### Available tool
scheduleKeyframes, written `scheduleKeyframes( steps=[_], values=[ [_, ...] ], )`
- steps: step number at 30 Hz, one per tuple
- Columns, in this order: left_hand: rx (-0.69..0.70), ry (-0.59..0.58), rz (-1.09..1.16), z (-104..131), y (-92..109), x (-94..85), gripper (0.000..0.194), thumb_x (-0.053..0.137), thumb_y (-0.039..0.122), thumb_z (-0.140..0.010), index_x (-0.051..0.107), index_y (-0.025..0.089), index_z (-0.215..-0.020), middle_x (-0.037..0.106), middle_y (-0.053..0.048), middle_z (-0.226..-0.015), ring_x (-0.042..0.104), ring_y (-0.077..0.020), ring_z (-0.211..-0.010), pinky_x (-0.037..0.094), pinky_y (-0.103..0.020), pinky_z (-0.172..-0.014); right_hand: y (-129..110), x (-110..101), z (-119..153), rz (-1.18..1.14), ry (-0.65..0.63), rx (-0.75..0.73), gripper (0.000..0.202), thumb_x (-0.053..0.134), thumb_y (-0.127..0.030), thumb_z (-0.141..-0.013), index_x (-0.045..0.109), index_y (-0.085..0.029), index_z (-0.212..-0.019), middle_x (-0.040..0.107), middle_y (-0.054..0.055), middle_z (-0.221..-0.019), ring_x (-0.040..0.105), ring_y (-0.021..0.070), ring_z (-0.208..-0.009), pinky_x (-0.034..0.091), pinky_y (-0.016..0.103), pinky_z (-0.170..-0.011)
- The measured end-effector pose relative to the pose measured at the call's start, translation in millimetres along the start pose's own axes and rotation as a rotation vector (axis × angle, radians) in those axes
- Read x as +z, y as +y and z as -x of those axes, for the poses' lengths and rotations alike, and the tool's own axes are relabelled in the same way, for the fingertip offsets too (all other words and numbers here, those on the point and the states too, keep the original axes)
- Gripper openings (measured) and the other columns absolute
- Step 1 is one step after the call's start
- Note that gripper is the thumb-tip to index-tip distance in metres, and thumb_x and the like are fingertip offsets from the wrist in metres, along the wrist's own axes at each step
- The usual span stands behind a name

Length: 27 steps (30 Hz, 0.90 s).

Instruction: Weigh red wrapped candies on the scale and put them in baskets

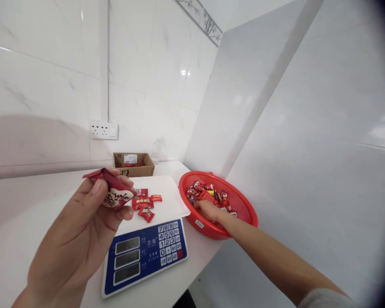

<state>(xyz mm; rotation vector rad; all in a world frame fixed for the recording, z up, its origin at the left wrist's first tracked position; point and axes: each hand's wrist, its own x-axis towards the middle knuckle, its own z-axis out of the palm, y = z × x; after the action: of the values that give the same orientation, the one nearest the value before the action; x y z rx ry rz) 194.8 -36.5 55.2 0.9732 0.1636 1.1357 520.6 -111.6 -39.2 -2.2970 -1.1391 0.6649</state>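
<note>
My left hand [83,218] is closed round a small red pouch [116,192] with white lettering, holding it up at the left, in front of the scale's pan. The pouch's top edge seems to stand apart, but its inside is hidden from me. My right hand [208,210] reaches down into a red plastic basket [244,205] among many wrapped candies [223,196]. Its fingers curl in, with their tips hidden by the hand and the wrappers. Several red wrapped candies [143,202] lie on the white pan [170,192] of a digital scale [144,252].
A cardboard box [137,171] with red packets inside stands against the tiled wall at the back of the white table [6,214]. Above it is a wall socket [104,130]. The basket sits by the table's right edge, close to a grey panel [291,171].
</note>
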Motion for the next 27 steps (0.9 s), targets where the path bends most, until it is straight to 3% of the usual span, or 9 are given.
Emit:
scheduleKeyframes(
  steps=[6, 12, 15, 22, 27],
  values=[
    [0.013, -0.032, 0.003, -1, 2, -1.0, 0.014, 0.070, 0.035, -0.076, 0.068, 0.023, -0.083, 0.067, 0.003, -0.084, 0.058, -0.0085, -0.061, 0.057, -0.016, -0.051, 2, -19, -18, -0.176, 0.097, -0.022, 0.026, 0.056, -0.031, -0.090, 0.058, -0.015, -0.110, 0.062, 0.006, -0.108, 0.063, 0.0174, -0.090, 0.054, 0.037, -0.077],
    [0.011, -0.040, 0.019, -1, 2, 0.7, 0.015, 0.068, 0.035, -0.078, 0.067, 0.022, -0.086, 0.066, 0.001, -0.084, 0.059, -0.0094, -0.064, 0.055, -0.015, -0.050, -33, -32, -5, -0.464, 0.081, -0.167, 0.023, 0.056, -0.012, -0.086, 0.058, -0.019, -0.107, 0.063, 0.008, -0.115, 0.066, 0.0134, -0.093, 0.054, 0.027, -0.081],
    [0.012, -0.037, 0.018, -2, 1, 2.8, 0.015, 0.068, 0.036, -0.078, 0.067, 0.021, -0.081, 0.065, 0.001, -0.084, 0.059, -0.0092, -0.064, 0.056, -0.016, -0.050, -54, -21, 0, -0.526, 0.019, -0.255, 0.037, 0.059, -0.010, -0.080, 0.054, -0.021, -0.115, 0.062, 0.008, -0.120, 0.066, 0.0144, -0.095, 0.054, 0.029, -0.085],
    [0.022, -0.020, 0.056, -4, 2, 2.5, 0.018, 0.072, 0.035, -0.074, 0.068, 0.023, -0.086, 0.065, 0.001, -0.083, 0.059, -0.0090, -0.065, 0.055, -0.015, -0.049, -86, 29, 3, -0.432, -0.132, -0.371, 0.049, 0.062, -0.014, -0.079, 0.051, -0.020, -0.126, 0.060, 0.014, -0.124, 0.062, 0.0226, -0.109, 0.051, 0.040, -0.091],
    [0.014, -0.006, 0.054, -4, 3, 0.2, 0.018, 0.072, 0.035, -0.074, 0.067, 0.021, -0.085, 0.065, 0.001, -0.085, 0.059, -0.0093, -0.067, 0.056, -0.016, -0.050, -95, 34, 7, -0.231, -0.043, -0.477, 0.055, 0.063, -0.012, -0.076, 0.052, -0.026, -0.127, 0.050, 0.005, -0.138, 0.042, 0.0204, -0.131, 0.031, 0.042, -0.110]
  ],
)
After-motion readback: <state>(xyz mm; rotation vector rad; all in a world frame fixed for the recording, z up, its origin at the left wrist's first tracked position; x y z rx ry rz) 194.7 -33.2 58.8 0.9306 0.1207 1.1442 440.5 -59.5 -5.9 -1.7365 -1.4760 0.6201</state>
